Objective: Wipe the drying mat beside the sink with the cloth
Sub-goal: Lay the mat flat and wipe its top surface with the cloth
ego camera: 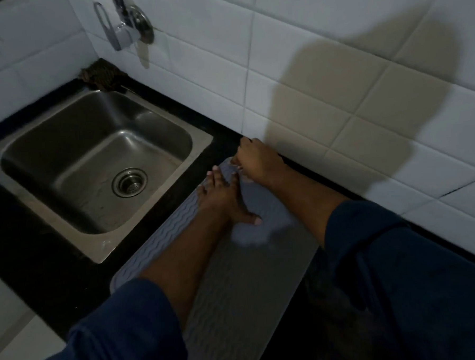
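A long grey drying mat (236,284) with wavy ribs lies on the black counter, right of the steel sink (92,160). My left hand (221,200) rests flat on the mat's far half, fingers spread. My right hand (257,159) is at the mat's far end by the wall, fingers curled tight. A smooth, paler grey piece that looks like the cloth (253,234) runs from those fingers down past my left thumb. Its colour is close to the mat's, so its edges are hard to make out in the dim light.
A wall tap (129,23) hangs above the sink's back corner, with a dark scrubber (101,77) beneath it. White tiled wall runs close behind the mat. Black counter (307,327) continues to the right of the mat. My dark blue sleeves fill the lower frame.
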